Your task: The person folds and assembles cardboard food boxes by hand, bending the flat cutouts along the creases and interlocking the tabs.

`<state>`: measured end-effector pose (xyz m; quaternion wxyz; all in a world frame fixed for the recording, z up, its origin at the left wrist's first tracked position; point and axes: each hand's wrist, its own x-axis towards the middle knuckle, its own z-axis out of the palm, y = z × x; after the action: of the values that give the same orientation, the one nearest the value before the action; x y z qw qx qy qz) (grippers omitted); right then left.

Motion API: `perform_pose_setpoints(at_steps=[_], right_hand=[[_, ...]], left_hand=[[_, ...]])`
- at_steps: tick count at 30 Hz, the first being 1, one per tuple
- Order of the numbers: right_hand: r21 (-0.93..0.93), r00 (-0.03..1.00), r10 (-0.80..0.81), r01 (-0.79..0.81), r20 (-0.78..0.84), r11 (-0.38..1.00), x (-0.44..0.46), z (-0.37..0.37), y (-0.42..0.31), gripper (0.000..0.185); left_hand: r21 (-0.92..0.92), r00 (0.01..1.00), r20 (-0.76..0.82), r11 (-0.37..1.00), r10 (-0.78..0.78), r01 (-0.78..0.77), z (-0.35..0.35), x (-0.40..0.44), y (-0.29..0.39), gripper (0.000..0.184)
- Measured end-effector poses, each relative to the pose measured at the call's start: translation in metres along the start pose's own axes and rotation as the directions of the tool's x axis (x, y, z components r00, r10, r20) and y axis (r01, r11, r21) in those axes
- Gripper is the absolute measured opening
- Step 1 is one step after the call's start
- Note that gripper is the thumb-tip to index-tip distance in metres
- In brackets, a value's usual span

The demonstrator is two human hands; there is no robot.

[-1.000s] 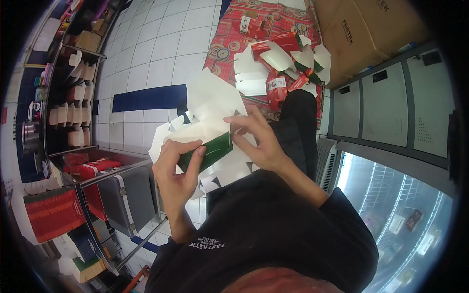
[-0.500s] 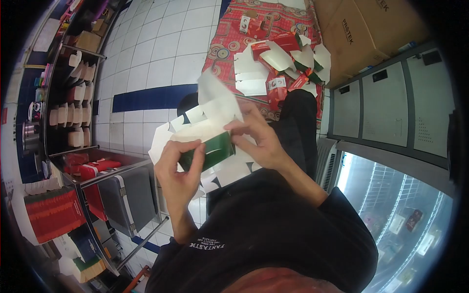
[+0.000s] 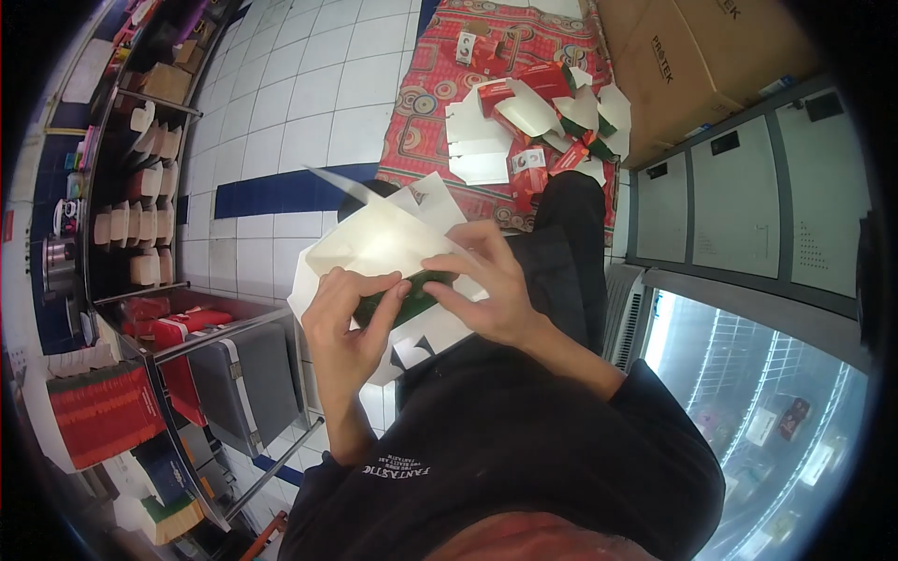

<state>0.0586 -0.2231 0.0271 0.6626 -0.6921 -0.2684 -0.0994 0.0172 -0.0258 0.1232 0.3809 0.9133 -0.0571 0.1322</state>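
Over my lap I have a folding paperboard food box [image 3: 365, 234], white inside and green outside, with its flaps raised. My left hand [image 3: 341, 309] pinches its green near side between thumb and fingers. From the other end, my right hand [image 3: 486, 290] grips the same green panel, with the fingertips of both hands close together. Beneath the box, white cardboard blanks [image 3: 440, 327] with cut notches lie across my legs. The folds under my fingers are partly hidden.
Ahead, a red patterned mat [image 3: 412, 112] bears several red, green and white boxes [image 3: 528, 112]. Large brown cartons [image 3: 673, 65] and grey lockers [image 3: 739, 196] stand right, above a lit glass-fronted fridge [image 3: 748, 421]. Shelves with stacked containers [image 3: 136, 220] and a metal rack [image 3: 234, 337] line the left.
The box's white flaps have swung over and spread to the left. My right hand has moved down and left, closer to my left hand on the green side.
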Motion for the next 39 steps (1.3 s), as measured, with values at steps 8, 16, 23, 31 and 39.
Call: perform_pose_setpoints(at_steps=[8,16,23,31,39], right_hand=[[-0.057,0.975,0.139,-0.151,-0.174,0.987,-0.003,0.011,-0.002,0.030],[0.175,0.961,0.271,-0.276,0.054,0.945,0.010,0.000,-0.001,0.036],[0.158,0.970,0.118,-0.154,0.213,0.975,0.012,-0.014,-0.001,0.050],[-0.128,0.997,0.047,-0.054,-0.061,0.990,-0.005,-0.015,0.021,0.076],[-0.309,0.730,0.005,-0.295,-0.683,0.904,0.051,-0.141,0.112,0.091]], left_hand=[[0.054,0.998,-0.007,0.996,0.065,-0.065,-0.001,0.001,-0.002,0.018],[-0.053,0.988,-0.036,0.987,0.150,-0.152,0.001,0.000,-0.007,0.021],[-0.099,0.992,-0.054,0.988,0.117,-0.122,0.006,0.002,-0.007,0.024],[0.198,0.938,-0.015,0.920,0.347,-0.338,0.018,0.012,0.002,0.052],[0.067,0.808,0.583,0.996,-0.087,0.059,0.093,-0.066,-0.052,0.077]])
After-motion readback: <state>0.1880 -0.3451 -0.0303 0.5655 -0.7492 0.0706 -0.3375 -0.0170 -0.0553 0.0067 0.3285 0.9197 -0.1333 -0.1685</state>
